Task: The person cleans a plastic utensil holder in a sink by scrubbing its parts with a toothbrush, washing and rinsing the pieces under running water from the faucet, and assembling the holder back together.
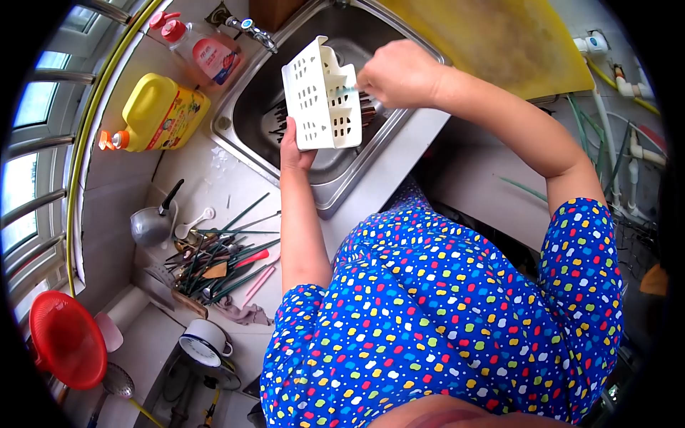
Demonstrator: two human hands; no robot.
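Note:
Over the steel sink (330, 178), my left hand (295, 151) grips the lower end of a white plastic utensil holder (308, 100) with cut-out holes and compartments. My right hand (401, 74) is closed at the holder's right side. A thin bluish-green thing shows between its fingers and a compartment, too small to make out fully. Dark chopsticks (367, 113) lie in the sink beneath the holder, partly hidden by it.
Left of the sink stand a yellow jug (163, 114) and pump bottles (207, 55). A utensil pile (217, 264), a metal pot (151, 225) and a white spoon (194, 222) lie on the counter. A white enamel mug (205, 342) and red colander (68, 339) are lower left.

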